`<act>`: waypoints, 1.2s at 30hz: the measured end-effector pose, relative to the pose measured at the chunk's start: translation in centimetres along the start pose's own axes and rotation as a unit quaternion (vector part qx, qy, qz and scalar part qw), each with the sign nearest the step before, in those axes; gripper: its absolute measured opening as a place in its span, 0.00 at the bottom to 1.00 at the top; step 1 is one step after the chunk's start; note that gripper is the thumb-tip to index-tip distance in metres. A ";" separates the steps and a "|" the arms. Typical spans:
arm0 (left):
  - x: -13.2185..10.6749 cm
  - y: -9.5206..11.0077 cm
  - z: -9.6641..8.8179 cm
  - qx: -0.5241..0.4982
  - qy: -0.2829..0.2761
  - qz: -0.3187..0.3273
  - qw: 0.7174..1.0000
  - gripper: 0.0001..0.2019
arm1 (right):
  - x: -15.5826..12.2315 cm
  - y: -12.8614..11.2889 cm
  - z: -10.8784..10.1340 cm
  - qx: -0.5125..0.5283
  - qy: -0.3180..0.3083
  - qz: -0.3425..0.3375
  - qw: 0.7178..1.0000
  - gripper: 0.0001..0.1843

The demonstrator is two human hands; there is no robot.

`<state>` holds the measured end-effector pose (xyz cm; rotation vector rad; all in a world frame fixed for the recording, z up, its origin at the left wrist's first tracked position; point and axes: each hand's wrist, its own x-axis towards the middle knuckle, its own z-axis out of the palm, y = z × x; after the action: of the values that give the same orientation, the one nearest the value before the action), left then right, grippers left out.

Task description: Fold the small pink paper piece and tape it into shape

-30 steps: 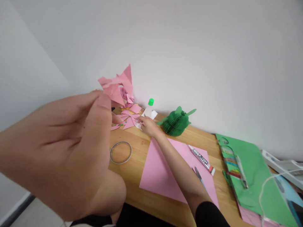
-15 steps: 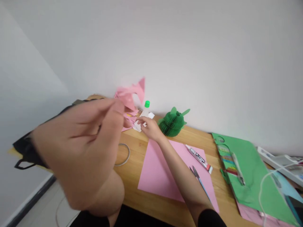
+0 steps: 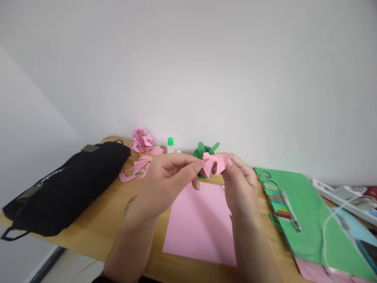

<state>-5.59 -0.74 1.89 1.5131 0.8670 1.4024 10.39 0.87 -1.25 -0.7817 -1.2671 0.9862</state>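
A small piece of folded pink paper (image 3: 217,162) with pointed, wing-like corners is held up over the table. My left hand (image 3: 169,182) pinches its left side between thumb and fingers. On its right side, my right hand (image 3: 240,182) grips the edge, thumb toward me. Beneath both hands lies a sheet of pink paper (image 3: 200,224), partly covered by my right forearm. Directly behind the folded piece stands a green paper figure (image 3: 203,149) with leaf-like ears, its lower part mostly hidden.
A pink paper flower (image 3: 141,139), pink scraps (image 3: 141,165) and a green-capped bottle (image 3: 170,142) stand at the back. A black bag (image 3: 73,188) lies left. At right are a green folder (image 3: 306,212), a pen (image 3: 290,210) and a white cable (image 3: 325,228). A metal ring (image 3: 127,204) is half hidden.
My left hand has moved away from the camera, down and to the right with the pink paper. My right hand has left the scraps and bottle and now holds the paper too.
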 end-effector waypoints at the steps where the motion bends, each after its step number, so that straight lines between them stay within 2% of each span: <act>1: 0.0 0.0 0.1 -0.003 -0.005 -0.003 1.000 0.12 | -0.2 -0.3 0.0 0.013 -0.006 0.004 1.000 0.13; 6: 0.1 -0.2 0.7 -0.006 -0.020 -0.010 1.000 0.14 | -1.0 -2.1 -0.3 0.056 -0.052 0.039 0.996 0.15; 11: 0.0 -0.4 1.4 -0.002 -0.026 -0.014 1.000 0.15 | -1.2 -2.8 -0.7 0.017 -0.007 0.067 0.998 0.08; 17: -0.2 -0.3 2.0 0.029 -0.037 -0.001 0.999 0.15 | -1.5 -2.5 -0.6 -0.002 0.016 0.024 1.000 0.08; 24: -0.1 -1.2 2.5 -0.031 -0.017 0.021 0.999 0.16 | -2.2 -2.6 -1.0 -0.091 0.030 -0.006 0.995 0.05; 30: 0.0 -0.7 2.7 -0.041 -0.040 -0.026 0.998 0.14 | -2.8 -3.5 -1.0 -0.167 -0.024 -0.039 0.985 0.06; 36: 0.2 -0.5 2.6 -0.057 -0.072 -0.034 0.995 0.12 | -3.0 -3.9 -0.9 -0.218 -0.039 -0.068 0.973 0.08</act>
<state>-2.99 -0.78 1.54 1.4640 0.7305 1.2547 11.87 -3.38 0.98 -0.9832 -1.6121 0.6385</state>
